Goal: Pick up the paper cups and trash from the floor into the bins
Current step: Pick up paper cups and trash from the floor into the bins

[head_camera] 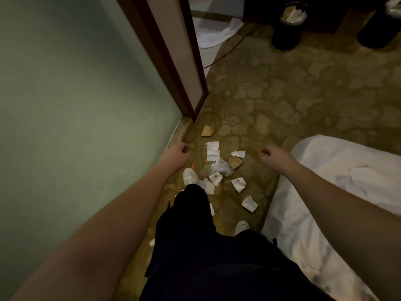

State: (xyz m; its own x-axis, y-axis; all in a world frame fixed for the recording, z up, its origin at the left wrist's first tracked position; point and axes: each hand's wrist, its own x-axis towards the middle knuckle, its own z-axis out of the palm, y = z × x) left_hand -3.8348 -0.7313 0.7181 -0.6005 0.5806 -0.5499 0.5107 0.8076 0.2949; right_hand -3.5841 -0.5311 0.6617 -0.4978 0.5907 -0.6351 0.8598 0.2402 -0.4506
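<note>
Several crushed paper cups and scraps lie on the patterned carpet between the wall and the bed: a brown cup [207, 130], a white paper strip [212, 151], another brown cup [235, 162], a white cup [238, 184] and a further white cup [249, 203]. My left hand [178, 152] hangs near the wall with fingers loosely curled, holding nothing. My right hand [271, 155] hangs right of the litter, also loosely curled and empty. Two black bins stand far ahead: one [288, 29] full of white paper, the other [378, 29] at the right edge.
A green wall [76, 94] and a dark wooden door frame [173, 72] bound the left side. A bed with white sheets [325, 192] fills the right. A white towel [217, 33] and a black cable [230, 48] lie near the doorway. My white shoe [190, 177] stands among the scraps.
</note>
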